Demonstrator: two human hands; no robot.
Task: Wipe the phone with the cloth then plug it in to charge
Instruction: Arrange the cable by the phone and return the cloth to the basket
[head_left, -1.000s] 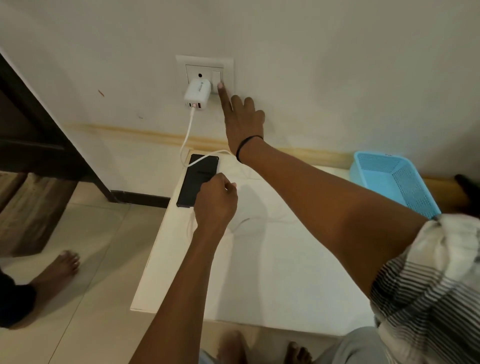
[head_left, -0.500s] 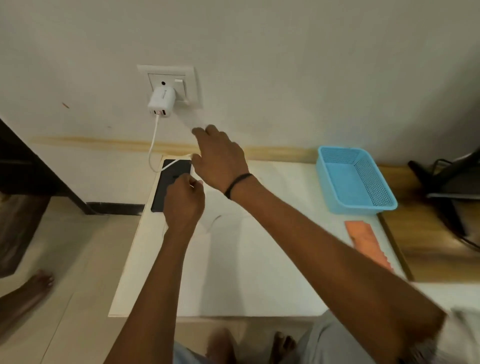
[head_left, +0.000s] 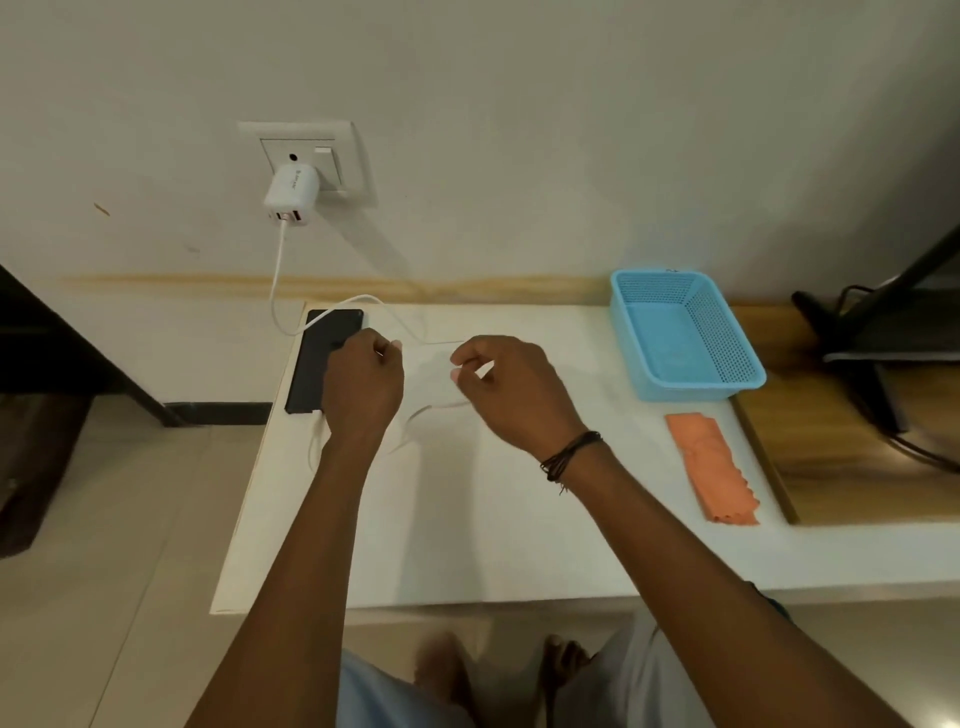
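A black phone (head_left: 317, 358) lies flat at the far left corner of the white table (head_left: 467, 525). A white charger (head_left: 291, 195) sits in the wall socket (head_left: 332, 156), and its white cable (head_left: 278, 270) drops to the table and loops past the phone. My left hand (head_left: 363, 387) is closed in a fist over the phone's right edge and lower corner, with cable coming out beneath it. My right hand (head_left: 511, 392) hovers beside it, thumb and forefinger pinched at the cable. The folded orange cloth (head_left: 714, 467) lies apart on the right.
An empty blue plastic basket (head_left: 685, 332) stands at the back right by the wall. Beyond the cloth is a wooden surface (head_left: 857, 457) with a dark stand and wires (head_left: 883, 332). Dark furniture (head_left: 41, 364) stands on the left. My bare feet show below the table's front edge.
My right hand left the socket switch, came down to the table and now pinches the cable beside my left hand. The left hand stayed on the phone. The view shifted right.
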